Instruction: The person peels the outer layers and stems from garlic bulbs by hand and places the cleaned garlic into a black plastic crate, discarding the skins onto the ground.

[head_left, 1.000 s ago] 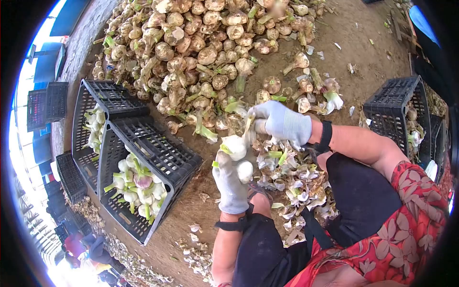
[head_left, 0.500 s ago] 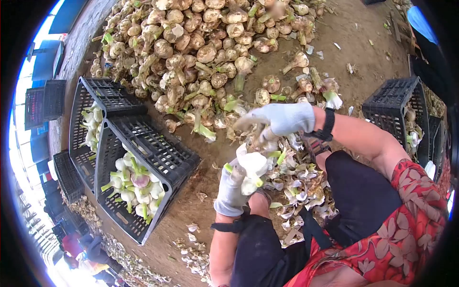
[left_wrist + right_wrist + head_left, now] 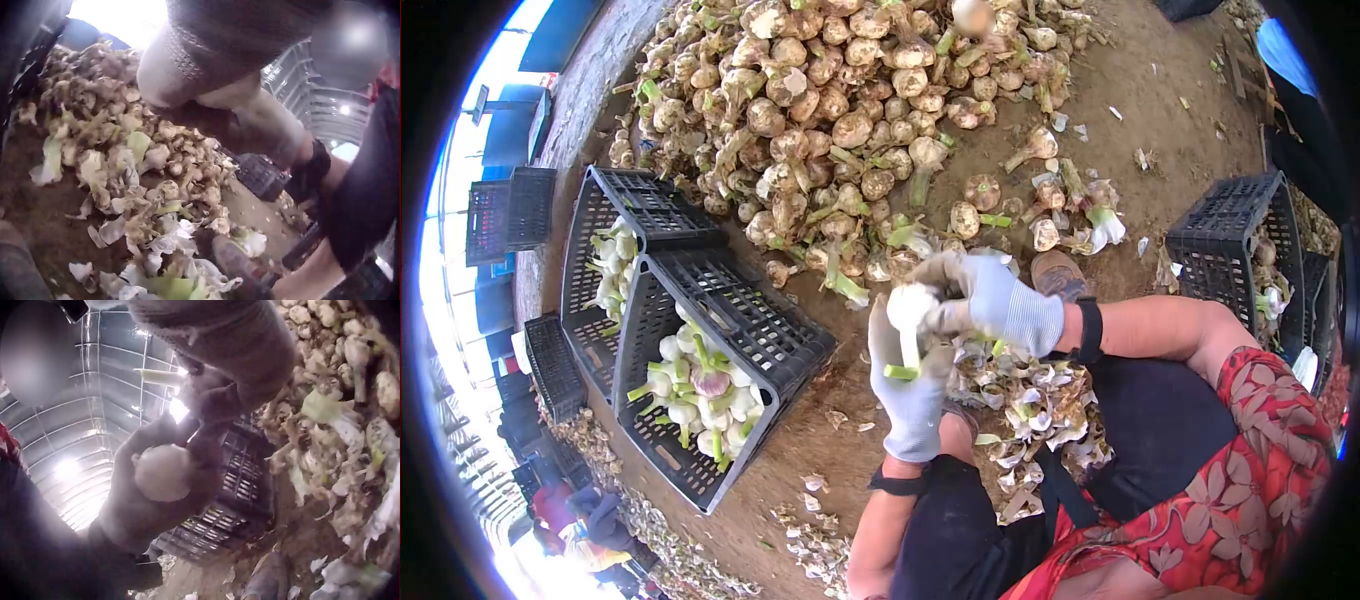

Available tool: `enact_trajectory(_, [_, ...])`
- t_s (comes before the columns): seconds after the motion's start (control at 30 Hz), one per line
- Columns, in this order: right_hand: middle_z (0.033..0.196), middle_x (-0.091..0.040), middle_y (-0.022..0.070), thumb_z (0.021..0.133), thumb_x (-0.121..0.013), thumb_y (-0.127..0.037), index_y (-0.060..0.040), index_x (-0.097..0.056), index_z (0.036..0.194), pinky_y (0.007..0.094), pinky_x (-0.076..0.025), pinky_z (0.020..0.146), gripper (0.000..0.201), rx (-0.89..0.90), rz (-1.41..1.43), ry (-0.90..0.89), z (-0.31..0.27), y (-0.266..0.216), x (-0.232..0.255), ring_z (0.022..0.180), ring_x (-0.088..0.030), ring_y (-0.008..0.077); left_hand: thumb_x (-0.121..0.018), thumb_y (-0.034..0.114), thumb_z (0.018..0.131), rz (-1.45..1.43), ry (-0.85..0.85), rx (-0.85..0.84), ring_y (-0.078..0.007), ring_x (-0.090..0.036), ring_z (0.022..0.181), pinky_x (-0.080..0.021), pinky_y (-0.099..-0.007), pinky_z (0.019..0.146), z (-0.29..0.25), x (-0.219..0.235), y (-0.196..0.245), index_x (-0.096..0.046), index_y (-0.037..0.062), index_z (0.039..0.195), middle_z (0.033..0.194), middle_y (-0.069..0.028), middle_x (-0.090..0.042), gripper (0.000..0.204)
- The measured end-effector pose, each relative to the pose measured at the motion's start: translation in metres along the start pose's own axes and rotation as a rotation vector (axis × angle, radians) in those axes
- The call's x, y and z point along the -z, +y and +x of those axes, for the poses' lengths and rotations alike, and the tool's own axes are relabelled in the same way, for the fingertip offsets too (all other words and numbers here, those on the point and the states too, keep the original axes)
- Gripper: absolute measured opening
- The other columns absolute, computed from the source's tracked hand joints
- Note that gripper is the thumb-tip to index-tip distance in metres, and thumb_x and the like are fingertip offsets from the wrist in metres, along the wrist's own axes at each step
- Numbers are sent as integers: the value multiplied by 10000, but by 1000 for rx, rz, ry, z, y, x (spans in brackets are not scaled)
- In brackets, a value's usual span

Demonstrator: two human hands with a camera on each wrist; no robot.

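In the head view my gloved left hand (image 3: 908, 405) holds a peeled white garlic bulb (image 3: 912, 303), its trimmed stem hanging down to a green cut end (image 3: 900, 372). My gloved right hand (image 3: 1005, 303) pinches the same bulb from the right, fingers curled over its side. The right wrist view shows another white bulb (image 3: 164, 472) gripped in the left hand (image 3: 134, 503), below the right hand (image 3: 231, 369). A green-white stem (image 3: 161, 377) sticks out beside the right hand's fingers. Under both hands lies a heap of stripped garlic skins (image 3: 1040, 405).
A large pile of unpeeled garlic (image 3: 830, 110) lies ahead. To the left, a black crate (image 3: 735, 300) tipped on its side holds peeled bulbs (image 3: 700, 385); another crate (image 3: 650, 205) adjoins it. More black crates (image 3: 1225, 225) stand at right. Loose bulbs (image 3: 1032, 150) dot the dirt floor.
My right hand drew away from the bulbs with fingers spread, then came back and pinched one. That bulb has turned so its stem points down. The left hand keeps its hold.
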State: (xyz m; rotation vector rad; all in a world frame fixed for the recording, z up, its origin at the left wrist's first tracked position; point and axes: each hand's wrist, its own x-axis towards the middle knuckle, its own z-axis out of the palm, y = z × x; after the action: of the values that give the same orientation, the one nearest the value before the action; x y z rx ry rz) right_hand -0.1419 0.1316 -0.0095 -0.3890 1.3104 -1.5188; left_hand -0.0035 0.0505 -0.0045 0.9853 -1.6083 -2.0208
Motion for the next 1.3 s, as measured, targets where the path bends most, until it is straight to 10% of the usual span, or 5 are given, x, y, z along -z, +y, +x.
enact_trajectory(0.1, [984, -649, 31, 815, -729, -107, 8, -611, 1102, 215, -484, 744, 330, 61, -149, 3, -2, 9, -3, 827, -587, 65, -610, 420, 886, -83, -36, 83, -172, -566, 1059, -470, -290, 897, 5, 10, 7, -320, -29, 1442, 1277, -123, -528, 771])
enact_trajectory(0.47, [787, -681, 84, 760, -722, -102, -13, -678, 860, 306, -502, 667, 141, 50, -616, 100, 32, 23, 34, 711, -631, 133, -473, 613, 913, -307, -47, 261, -204, -640, 788, -529, -313, 642, 6, 17, 15, -493, 17, 1236, 1108, -129, -607, 678])
enact_trajectory(0.67, [843, -668, 152, 777, -635, -290, -130, -688, 1054, 450, -524, 684, 324, -27, -1576, -881, 3, 17, 26, 811, -670, 332, -440, 539, 944, -998, -98, 470, -211, -573, 699, -438, -298, 522, 16, 58, 3, -577, 118, 1192, 1106, -131, -623, 508])
enact_trajectory(0.87, [982, -675, 176, 791, -693, -343, -97, -615, 1177, 401, -514, 808, 464, 317, -917, -138, 14, -15, 1, 918, -661, 318, -446, 525, 944, -1003, -103, 542, -219, -555, 683, -453, -310, 534, 14, 58, 5, -571, 103, 1180, 1011, -106, -634, 499])
enact_trajectory(1.3, [1183, -593, 78, 888, -598, -451, -81, -464, 1370, 329, -521, 770, 623, -134, -58, -225, 13, 20, 22, 958, -613, 192, -609, 195, 933, -484, 232, -179, -236, -585, 957, -496, -284, 759, 104, 126, 190, -435, -36, 1288, 1107, -141, -579, 458])
